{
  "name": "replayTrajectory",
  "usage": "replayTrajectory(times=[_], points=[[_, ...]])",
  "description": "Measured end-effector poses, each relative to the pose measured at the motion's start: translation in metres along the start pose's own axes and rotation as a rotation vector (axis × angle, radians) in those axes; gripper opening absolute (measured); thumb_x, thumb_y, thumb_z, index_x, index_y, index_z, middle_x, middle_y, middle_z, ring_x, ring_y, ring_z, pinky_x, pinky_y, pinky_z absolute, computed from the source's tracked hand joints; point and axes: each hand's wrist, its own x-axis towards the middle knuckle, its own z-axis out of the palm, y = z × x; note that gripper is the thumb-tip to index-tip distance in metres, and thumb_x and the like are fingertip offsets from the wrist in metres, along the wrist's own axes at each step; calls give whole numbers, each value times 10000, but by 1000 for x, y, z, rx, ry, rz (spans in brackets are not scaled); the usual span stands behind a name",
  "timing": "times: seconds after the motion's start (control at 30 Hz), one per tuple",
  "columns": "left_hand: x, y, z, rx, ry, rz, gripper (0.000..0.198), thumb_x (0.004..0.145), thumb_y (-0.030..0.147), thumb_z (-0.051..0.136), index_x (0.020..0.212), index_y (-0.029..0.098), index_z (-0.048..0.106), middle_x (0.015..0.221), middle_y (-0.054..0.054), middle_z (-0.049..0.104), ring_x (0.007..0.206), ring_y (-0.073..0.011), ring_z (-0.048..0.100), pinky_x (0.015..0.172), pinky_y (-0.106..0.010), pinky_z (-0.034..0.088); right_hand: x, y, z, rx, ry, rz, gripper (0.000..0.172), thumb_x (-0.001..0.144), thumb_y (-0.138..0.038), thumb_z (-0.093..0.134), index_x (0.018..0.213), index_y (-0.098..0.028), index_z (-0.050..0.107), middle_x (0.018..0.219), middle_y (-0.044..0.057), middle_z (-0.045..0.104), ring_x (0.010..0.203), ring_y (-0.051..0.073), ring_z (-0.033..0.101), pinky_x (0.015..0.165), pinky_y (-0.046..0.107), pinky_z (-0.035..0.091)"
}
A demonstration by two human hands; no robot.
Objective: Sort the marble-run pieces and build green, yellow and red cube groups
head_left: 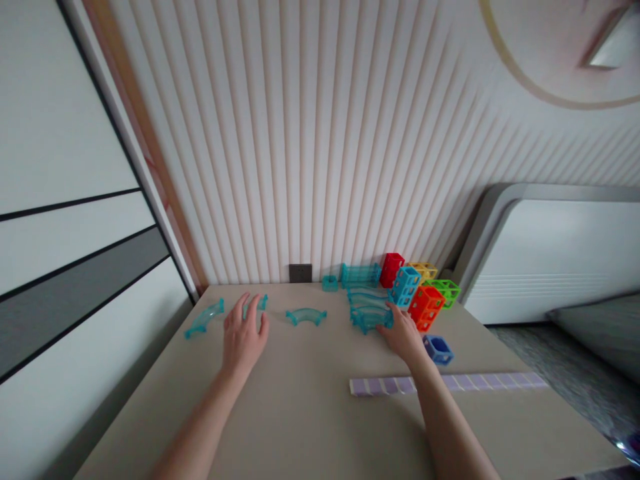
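My left hand lies flat on the beige table, fingers stretched out over a curved teal track piece. My right hand reaches to a pile of teal curved track pieces, its fingertips touching the nearest one; its fingers are mostly hidden. Two more curved teal pieces lie apart: one at the far left and one in the middle.
Coloured lattice blocks stand at the back right: red, blue, orange, green, yellow. A small blue cube and a long lilac strip lie near my right forearm. A bed stands right.
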Motion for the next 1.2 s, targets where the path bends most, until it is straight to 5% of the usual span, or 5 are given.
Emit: replayTrajectory(times=[0.27, 1.2], points=[[-4, 6, 7, -55, -53, 87, 393, 967, 254, 491, 1342, 153, 549, 1297, -193, 635, 1218, -338, 595, 1003, -468, 474, 3, 1, 2, 46, -39, -16, 486, 905, -382, 614, 1325, -163, 503, 1172, 154, 689, 1081, 290, 677, 860, 343, 479], [-7, 2, 11, 14, -86, 145, 361, 967, 222, 486, 1305, 110, 544, 1194, -180, 690, 1104, -321, 643, 930, -447, 520, 1, -10, 13, 67, 24, -119, 322, 983, -384, 518, 1238, -188, 496, 1115, 146, 719, 994, 297, 709, 784, 347, 491]])
